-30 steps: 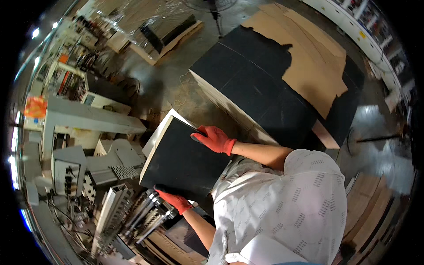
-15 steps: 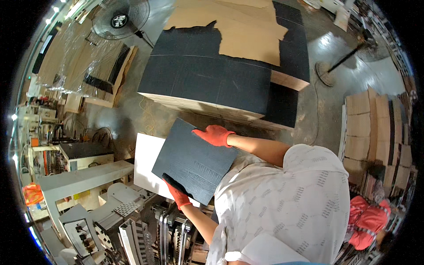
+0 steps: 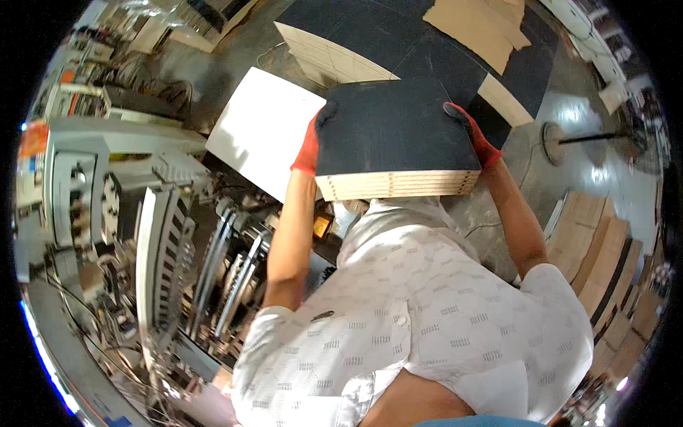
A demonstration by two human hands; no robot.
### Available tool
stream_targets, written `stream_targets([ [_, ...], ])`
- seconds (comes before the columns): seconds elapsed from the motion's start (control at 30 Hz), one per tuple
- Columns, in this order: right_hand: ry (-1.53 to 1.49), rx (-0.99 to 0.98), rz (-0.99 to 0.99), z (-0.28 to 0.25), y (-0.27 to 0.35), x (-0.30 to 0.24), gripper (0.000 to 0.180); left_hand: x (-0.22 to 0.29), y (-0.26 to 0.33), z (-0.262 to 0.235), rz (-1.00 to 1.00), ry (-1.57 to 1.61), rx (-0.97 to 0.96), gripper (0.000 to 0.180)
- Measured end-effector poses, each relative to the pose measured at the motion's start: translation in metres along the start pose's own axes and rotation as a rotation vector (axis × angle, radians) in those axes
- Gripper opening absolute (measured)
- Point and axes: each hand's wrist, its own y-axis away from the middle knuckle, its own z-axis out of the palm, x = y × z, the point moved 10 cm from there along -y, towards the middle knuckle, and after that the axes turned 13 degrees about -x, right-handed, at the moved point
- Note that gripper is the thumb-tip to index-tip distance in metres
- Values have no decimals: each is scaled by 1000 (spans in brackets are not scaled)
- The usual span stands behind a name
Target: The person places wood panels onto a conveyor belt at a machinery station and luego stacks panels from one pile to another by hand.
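Between my two hands is a stack of black-faced boards point(image 3: 398, 132). Its near side shows several pale particleboard edges with rows of small holes. My left hand point(image 3: 310, 144), in a red glove with dark fingertips, closes on the left edge of the stack. On the opposite edge is my right hand point(image 3: 479, 138), gloved the same way, its fingers bent over the top corner. The undersides of both hands are hidden. To the left, a white flat panel point(image 3: 267, 124) lies partly behind my left hand and the stack.
Larger black boards point(image 3: 370, 35) are piled at the far side, with torn brown cardboard point(image 3: 477, 28) on top. A grey machine with metal rails point(image 3: 228, 263) stands at left. At right are a fan stand point(image 3: 590, 137) and stacked brown panels point(image 3: 587, 249).
My body has turned leftward and the stack now lies squarely before me, its drilled edges facing me. My right hand has moved from the far edge to the right side.
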Motion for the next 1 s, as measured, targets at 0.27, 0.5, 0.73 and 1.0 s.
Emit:
stream_targets([
  [0.27, -7, 96, 8, -57, 39, 7, 81, -46, 12, 59, -161, 160, -4, 37],
  [0.5, 793, -277, -688, -143, 101, -28, 72, -82, -2, 147, -104, 223, -31, 37],
  [0.73, 1136, -74, -766, -256, 147, -63, 56, -104, -31, 244, 165, -33, -210, 59],
  [1.0, 1208, -125, -466, -347, 133, -33, 50, -266, -21, 253, 32, -170, -84, 69],
])
